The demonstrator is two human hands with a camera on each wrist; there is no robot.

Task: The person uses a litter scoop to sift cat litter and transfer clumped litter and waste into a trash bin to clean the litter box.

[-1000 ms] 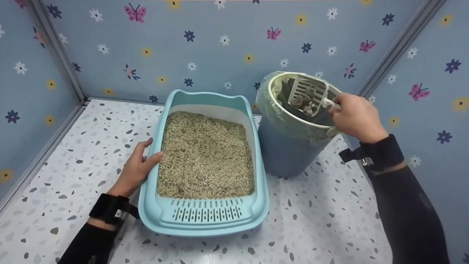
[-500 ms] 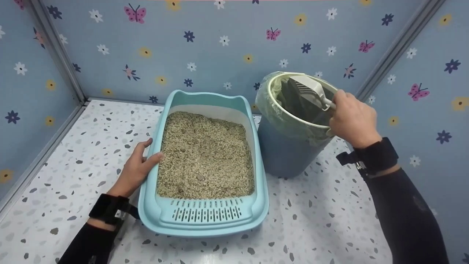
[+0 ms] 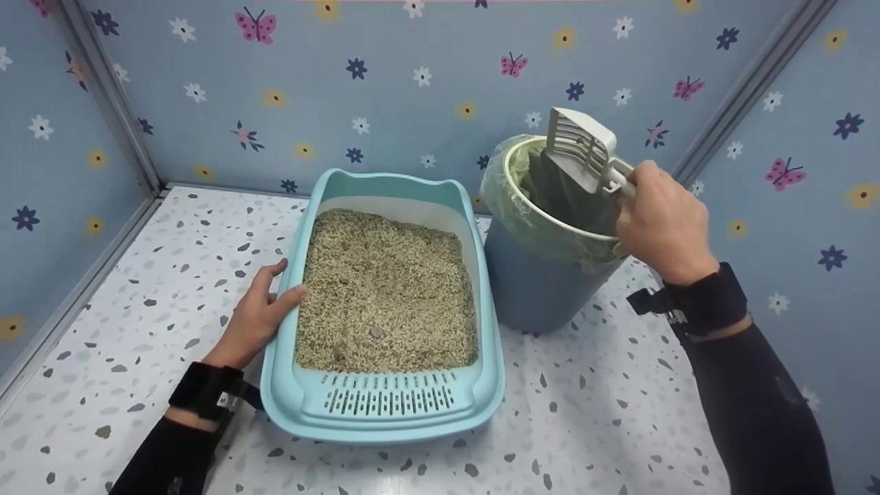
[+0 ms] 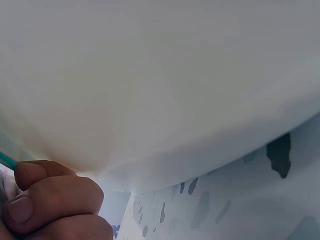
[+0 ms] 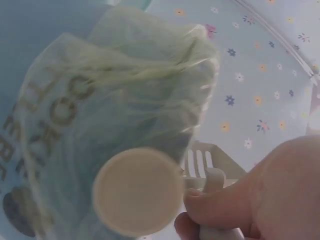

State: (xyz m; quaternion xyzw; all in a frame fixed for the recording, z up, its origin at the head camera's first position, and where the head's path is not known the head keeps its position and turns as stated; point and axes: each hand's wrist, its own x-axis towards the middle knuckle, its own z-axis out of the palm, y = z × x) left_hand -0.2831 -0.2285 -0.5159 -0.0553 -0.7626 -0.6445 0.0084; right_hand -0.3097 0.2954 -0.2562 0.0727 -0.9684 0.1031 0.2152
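Observation:
A blue litter box (image 3: 385,427) with a slotted front ledge holds grainy beige litter (image 3: 392,289), and a small dark clump lies near its front. My left hand (image 3: 254,316) grips the box's left rim, thumb on top. In the left wrist view its curled fingers (image 4: 60,200) lie beside the box's white lower part (image 4: 160,90). My right hand (image 3: 667,223) holds a pale slotted litter scoop (image 3: 581,148) by the handle, tilted over the bin's mouth. A small bit shows on its slots. From the right wrist, the scoop (image 5: 220,157) is partly hidden behind the hand.
Right of the box stands a blue-grey bin (image 3: 550,295) with a clear greenish bag (image 3: 509,185) folded over its rim. A pale round disc (image 5: 140,192) sits on the bin's side. Flower-patterned panels (image 3: 412,103) enclose the speckled white surface (image 3: 584,412).
The scoop held several clumps, was tipped down into the bin, and is now raised with the clumps gone from it. My left hand and the litter box have stayed put.

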